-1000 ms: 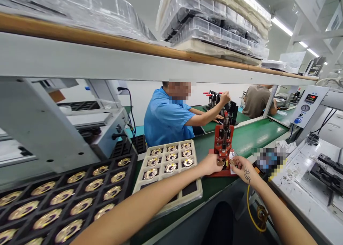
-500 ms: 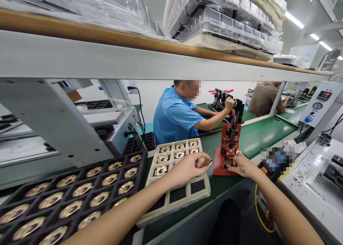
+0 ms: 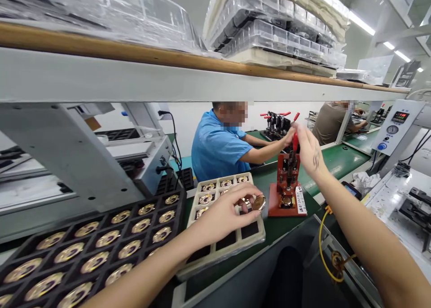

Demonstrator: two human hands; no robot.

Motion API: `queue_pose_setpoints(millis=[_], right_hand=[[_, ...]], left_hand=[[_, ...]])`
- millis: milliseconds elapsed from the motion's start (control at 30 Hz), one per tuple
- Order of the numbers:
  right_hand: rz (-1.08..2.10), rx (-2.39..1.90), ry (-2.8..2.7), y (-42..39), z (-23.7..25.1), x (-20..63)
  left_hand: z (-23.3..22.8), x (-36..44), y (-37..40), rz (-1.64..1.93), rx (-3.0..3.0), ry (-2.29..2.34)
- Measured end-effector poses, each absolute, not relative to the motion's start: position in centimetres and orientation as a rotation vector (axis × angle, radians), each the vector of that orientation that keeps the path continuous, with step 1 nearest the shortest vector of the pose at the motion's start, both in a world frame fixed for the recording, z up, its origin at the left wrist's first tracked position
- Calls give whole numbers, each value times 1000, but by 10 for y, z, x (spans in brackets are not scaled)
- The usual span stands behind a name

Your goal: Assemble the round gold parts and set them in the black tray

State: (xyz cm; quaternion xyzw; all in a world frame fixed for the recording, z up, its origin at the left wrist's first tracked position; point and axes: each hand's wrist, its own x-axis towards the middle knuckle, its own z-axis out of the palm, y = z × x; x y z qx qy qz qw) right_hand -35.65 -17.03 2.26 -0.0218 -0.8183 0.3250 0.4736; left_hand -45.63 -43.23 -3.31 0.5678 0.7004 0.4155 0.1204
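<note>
My left hand (image 3: 234,209) pinches a round gold-coloured watch case (image 3: 258,203) between fingertips and thumb, above the right side of a beige tray (image 3: 232,254). Similar cases sit in the tray's far compartments; some near ones show only dark lining. My right hand (image 3: 310,153) is at the top of a small red hand press (image 3: 283,166), its fingers curled at the red lever handle (image 3: 295,142). Another gold watch piece (image 3: 287,202) lies on the press base under the ram. A white written label (image 3: 301,200) is on the base's right side.
A black tray (image 3: 183,209) with several gold watch cases fills the left. Overhead runs a shelf (image 3: 161,79) stacked with clear plastic trays (image 3: 269,36). Across the green bench sits a co-worker in a blue shirt (image 3: 215,142). A gauge box (image 3: 393,124) stands right.
My right hand has risen from the press base to its lever handle, uncovering the watch piece and label. My left hand still holds its watch case, now turned slightly.
</note>
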Motion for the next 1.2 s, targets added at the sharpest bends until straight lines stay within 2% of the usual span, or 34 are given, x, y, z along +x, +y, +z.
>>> queue_pose_setpoints(millis=[233,367,467,600,767,1000,1200], right_hand=[[610,131,-1998,-201,-62,-302],[627,182,-2098,-200,-72,-291],[635,65,-2084,-215,-73,-268],[942,-236,-1960,-246,-83,-226],[1426,-350,-1883,-266,-89,-195],[1669,-450,-1794,-268,-79,-180],[1752,-447,-1770,-269,-79,-169]], left_hand=[[-48,-446,-439,1216,1537,2053],[-45,-423,-424,1181,1680,2017],[-46,-404,-418,1165,1881,2049],[-48,-384,-415,1155,2155,2059],[-47,-368,-408,1178,2389,1972],[-44,-358,-398,1115,2344,1843],[-45,-352,-397,1162,2290,1786]])
